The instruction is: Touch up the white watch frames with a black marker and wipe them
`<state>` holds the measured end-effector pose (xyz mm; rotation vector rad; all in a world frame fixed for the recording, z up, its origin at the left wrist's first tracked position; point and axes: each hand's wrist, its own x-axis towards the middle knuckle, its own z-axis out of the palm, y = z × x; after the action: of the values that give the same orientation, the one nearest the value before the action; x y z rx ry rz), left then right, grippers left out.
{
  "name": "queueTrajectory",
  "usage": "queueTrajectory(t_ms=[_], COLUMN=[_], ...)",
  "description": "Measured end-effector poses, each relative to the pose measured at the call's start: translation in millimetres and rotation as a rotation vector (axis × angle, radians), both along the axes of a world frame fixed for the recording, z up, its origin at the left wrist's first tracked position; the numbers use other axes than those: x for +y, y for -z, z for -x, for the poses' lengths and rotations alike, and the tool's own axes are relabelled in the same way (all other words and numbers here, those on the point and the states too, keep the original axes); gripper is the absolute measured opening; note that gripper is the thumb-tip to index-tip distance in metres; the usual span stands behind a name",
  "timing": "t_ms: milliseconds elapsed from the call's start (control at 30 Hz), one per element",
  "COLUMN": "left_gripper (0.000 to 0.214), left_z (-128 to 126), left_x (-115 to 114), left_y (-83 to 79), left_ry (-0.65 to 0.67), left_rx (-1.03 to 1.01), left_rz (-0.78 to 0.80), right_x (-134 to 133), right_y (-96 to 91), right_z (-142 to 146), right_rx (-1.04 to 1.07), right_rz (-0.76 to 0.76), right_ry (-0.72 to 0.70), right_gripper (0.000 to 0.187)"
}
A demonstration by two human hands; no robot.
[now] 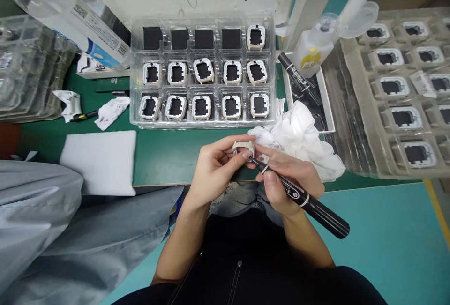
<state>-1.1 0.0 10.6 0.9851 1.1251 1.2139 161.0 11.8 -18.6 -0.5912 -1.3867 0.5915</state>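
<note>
My left hand is closed on a small cream-coloured watch case frame, pinched between thumb and fingers above the table's front edge. In my right hand is a black marker pen, its tip touching or very close to the frame's lower edge. Fingertips of the right hand also reach to the frame's right side. Just beyond my hands lies a clear plastic tray with similar frames in its front two rows and one at the back right. The other back-row compartments show black bottoms.
Crumpled white cloth lies beside my right hand. A white box holds black markers, with a pump bottle by it. More filled trays are stacked right. At left are a white foam sheet, a clear bottle and stacked trays.
</note>
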Motion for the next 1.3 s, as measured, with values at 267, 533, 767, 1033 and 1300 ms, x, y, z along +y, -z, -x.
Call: queueTrajectory(t_ms=[267, 533, 767, 1033, 1300], left_gripper=[0.032, 0.041, 0.053, 0.057, 0.042], left_z=[3.4, 8.6, 9.8, 4.9, -2.5], left_x=[-1.4, -1.0, -1.2, 0.0, -2.4], left_y=[3.5, 3.8, 3.3, 3.5, 1.6], left_ry=[0.032, 0.103, 0.116, 0.078, -0.002], left_rx=[0.005, -0.087, -0.160, -0.168, -0.055], left_rz=[0.000, 0.074, 0.116, 0.088, 0.085], right_x=[4.2, 2.2, 2.0, 0.9, -6.7], right_y=[4.9, -0.3, 7.8, 0.6, -4.1], right_z=[1.6, -0.8, 2.9, 2.9, -3.4], right_rx=[0.008, -0.035, -0.040, -0.011, -0.111], right_rz=[-0.058, -0.054, -0.043, -0.033, 0.045], right_ry=[-0.023, -0.048, 0.004, -0.002, 0.046], right_gripper=[0.027, 0.013, 0.019, 0.022, 0.034])
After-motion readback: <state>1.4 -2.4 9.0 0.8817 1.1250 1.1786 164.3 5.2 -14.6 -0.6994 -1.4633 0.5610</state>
